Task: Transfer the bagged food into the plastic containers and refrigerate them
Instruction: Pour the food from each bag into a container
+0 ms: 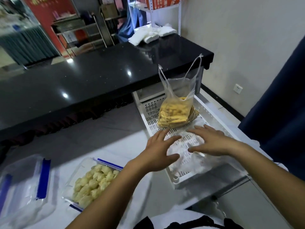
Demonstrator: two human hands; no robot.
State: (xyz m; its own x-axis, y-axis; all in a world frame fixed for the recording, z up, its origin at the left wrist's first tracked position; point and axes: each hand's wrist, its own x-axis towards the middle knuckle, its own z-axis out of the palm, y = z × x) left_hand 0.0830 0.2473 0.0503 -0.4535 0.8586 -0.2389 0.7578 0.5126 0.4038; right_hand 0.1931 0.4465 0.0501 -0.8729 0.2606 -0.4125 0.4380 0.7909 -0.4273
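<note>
A clear plastic bag of yellow food strips (175, 113) stands upright in a white perforated basket (149, 111), its handles sticking up. Nearer me in the same basket lies a crumpled clear bag (186, 156). My left hand (159, 150) and my right hand (210, 141) hover over that crumpled bag with fingers spread, one on each side; I cannot tell whether they touch it. To the left stands a clear plastic container with blue clips (79, 169) filled with pale round food pieces. At far left rests a clear lid with blue clips (28, 184).
A long black glossy counter (82, 83) runs behind the work surface, with white folded packs (151, 34) at its far end. Metal shelving stands beyond it. A dark blue curtain (280, 113) hangs at the right. The basket sits in a white chest freezer (231, 177).
</note>
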